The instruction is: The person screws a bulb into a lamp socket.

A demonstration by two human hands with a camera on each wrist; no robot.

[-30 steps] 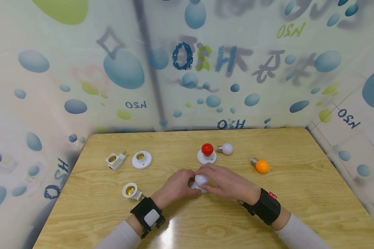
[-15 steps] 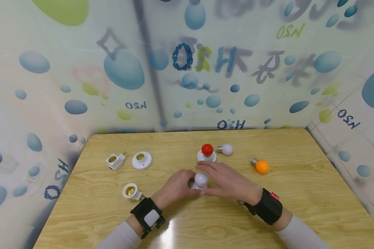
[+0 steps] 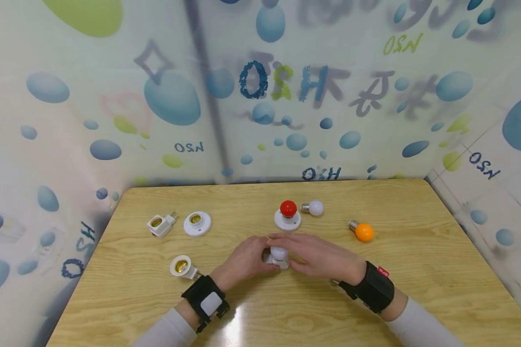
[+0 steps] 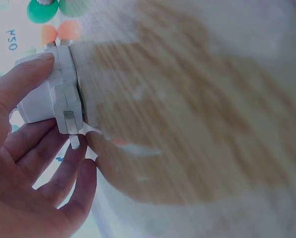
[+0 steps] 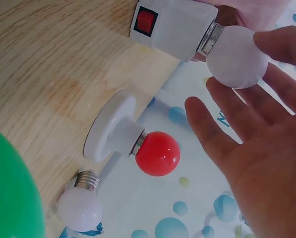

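Note:
Near the middle of the wooden table, my left hand (image 3: 245, 258) holds a white plug-in lamp socket (image 4: 63, 89), thumb on one side and fingers beneath. A red rocker switch (image 5: 146, 21) shows on the socket in the right wrist view. Upright in the socket sits a white light bulb (image 5: 235, 62), a band of its metal base visible at the rim. My right hand (image 3: 317, 253) has its thumb against the bulb's globe and its fingers curved round the far side. From the head, these fingers cover the top of the bulb.
Behind the hands, a red bulb (image 3: 288, 209) stands in a round white holder (image 3: 281, 224), beside a loose white bulb (image 3: 316, 207). An orange bulb (image 3: 364, 232) lies right. Bulbless sockets at left: a round one (image 3: 206, 227), two plug-in ones (image 3: 167, 223) (image 3: 190, 271). Something green (image 5: 11, 188) appears close by.
My right hand's fingers spread off the bulb half a second ago, and now they close over it again. The left hand and the socket stay in place.

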